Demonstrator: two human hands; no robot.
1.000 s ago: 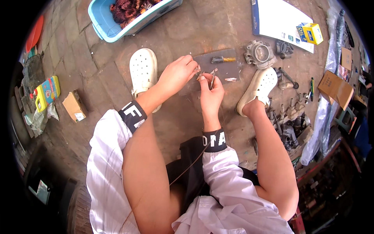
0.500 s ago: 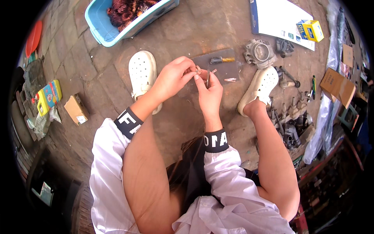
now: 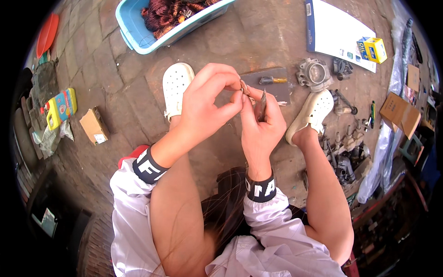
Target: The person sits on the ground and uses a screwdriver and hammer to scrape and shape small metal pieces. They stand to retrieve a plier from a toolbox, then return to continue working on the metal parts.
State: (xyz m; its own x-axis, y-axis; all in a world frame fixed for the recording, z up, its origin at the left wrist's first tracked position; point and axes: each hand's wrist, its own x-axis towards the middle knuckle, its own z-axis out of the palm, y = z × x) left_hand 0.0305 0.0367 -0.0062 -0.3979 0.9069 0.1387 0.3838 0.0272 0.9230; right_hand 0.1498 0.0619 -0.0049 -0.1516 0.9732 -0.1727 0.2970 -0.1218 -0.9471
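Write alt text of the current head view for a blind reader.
Left hand and right hand meet at a small coppery piece, the right also holding a slim pointed tool; beyond lie a dark flat plate and a blue tub of coppery strands.

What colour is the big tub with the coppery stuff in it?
The tub is light blue; see the head view's top edge.

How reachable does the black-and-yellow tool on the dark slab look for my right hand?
Likely yes: nothing visible blocks the right hand from the black-and-yellow tool, though that hand holds a pointed metal piece.
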